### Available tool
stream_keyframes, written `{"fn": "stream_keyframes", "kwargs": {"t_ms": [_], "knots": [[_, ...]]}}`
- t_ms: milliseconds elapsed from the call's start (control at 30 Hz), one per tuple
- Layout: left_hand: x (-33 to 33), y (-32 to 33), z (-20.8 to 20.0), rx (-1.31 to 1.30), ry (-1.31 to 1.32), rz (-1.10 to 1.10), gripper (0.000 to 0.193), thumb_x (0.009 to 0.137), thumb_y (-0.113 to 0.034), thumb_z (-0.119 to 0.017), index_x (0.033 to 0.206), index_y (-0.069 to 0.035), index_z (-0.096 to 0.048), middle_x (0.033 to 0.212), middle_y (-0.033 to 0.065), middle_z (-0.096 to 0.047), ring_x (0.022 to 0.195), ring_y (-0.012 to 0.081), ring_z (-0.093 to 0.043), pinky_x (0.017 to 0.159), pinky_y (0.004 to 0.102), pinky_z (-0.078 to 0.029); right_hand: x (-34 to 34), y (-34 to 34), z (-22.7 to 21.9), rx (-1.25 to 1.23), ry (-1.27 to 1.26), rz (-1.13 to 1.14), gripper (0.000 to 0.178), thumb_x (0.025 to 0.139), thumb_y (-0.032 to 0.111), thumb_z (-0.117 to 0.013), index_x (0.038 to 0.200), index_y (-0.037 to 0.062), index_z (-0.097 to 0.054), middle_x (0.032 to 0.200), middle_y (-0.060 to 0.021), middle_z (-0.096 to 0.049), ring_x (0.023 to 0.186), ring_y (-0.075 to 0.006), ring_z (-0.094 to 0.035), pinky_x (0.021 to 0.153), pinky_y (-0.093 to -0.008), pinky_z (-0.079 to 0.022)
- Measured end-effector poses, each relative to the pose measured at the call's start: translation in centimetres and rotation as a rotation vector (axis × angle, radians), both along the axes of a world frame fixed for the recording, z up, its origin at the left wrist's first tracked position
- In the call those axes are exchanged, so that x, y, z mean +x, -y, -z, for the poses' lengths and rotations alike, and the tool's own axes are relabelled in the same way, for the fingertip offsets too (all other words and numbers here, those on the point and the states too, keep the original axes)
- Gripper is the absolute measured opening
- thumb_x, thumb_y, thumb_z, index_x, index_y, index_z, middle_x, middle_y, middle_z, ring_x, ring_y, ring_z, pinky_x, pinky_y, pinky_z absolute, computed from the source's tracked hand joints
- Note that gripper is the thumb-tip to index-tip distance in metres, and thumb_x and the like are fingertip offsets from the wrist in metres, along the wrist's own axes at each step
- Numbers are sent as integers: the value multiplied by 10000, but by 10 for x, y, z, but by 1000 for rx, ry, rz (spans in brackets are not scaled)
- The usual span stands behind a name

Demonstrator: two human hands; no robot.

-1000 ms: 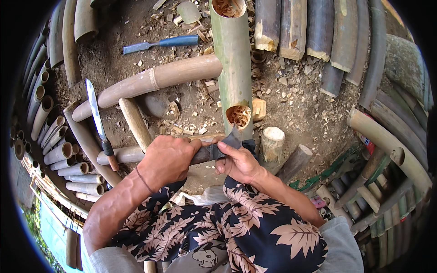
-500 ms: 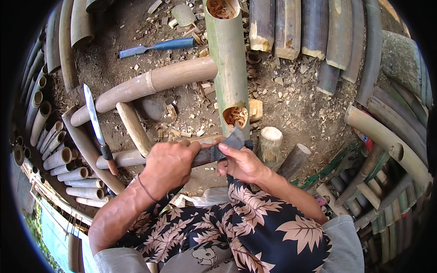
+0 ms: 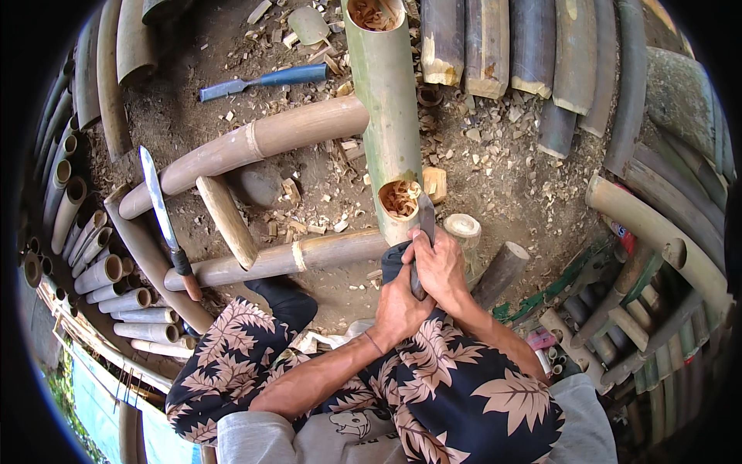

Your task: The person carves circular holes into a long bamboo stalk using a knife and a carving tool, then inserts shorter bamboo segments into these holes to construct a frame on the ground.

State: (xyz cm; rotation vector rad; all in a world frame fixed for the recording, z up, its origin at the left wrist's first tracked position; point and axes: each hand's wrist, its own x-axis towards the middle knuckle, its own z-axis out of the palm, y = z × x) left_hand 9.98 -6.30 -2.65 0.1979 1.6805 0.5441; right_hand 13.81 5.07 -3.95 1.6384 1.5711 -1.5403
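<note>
A dark-bladed knife [image 3: 426, 216] points away from me, its tip beside the wood shavings in the near opening of a pale green bamboo pole [image 3: 386, 124]. My right hand [image 3: 439, 271] is closed around it. Just below and to the left, my left hand [image 3: 402, 307] is also closed, gripping the same knife by its lower part [image 3: 418, 284]. The fingers cover much of the tool, so where the handle begins cannot be seen. Both hands are in front of my lap, close to the pole's near end.
Two brown bamboo poles [image 3: 294, 130] join the green one from the left. On the ground lie a blue-handled chisel [image 3: 267, 79] and a long knife [image 3: 160, 203]. A cut log [image 3: 461, 227] stands at right. Bamboo pieces [image 3: 533, 46] line the back; more are stacked left.
The knife has swung from lying sideways to pointing away from me. My left hand has moved right and nearer, and my right hand has shifted slightly away and right.
</note>
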Motion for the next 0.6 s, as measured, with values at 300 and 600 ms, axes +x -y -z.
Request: {"fn": "stream_keyframes", "kwargs": {"t_ms": [300, 600], "knots": [[-122, 29, 17, 7, -335, 356, 264, 753, -254, -728, 906, -40, -703, 806, 198, -710, 711, 323, -713, 693, 417, -577, -41, 28, 24, -382, -441, 244, 275, 1023, 239, -468, 1084, -10, -570, 947, -138, -722, 741, -222, -698, 744, -364, -558], [-187, -181, -43, 276, -572, 1624, 95, 794, -169, -684, 729, -111, -723, 679, 88, -683, 655, 227, -696, 562, 360, -521, -37, 2, 22, -1102, -941, 1577, 294, 1049, 330, -435, 1201, 135, -595, 1070, -120, -697, 911, -242, -702, 945, -421, -557]]}}
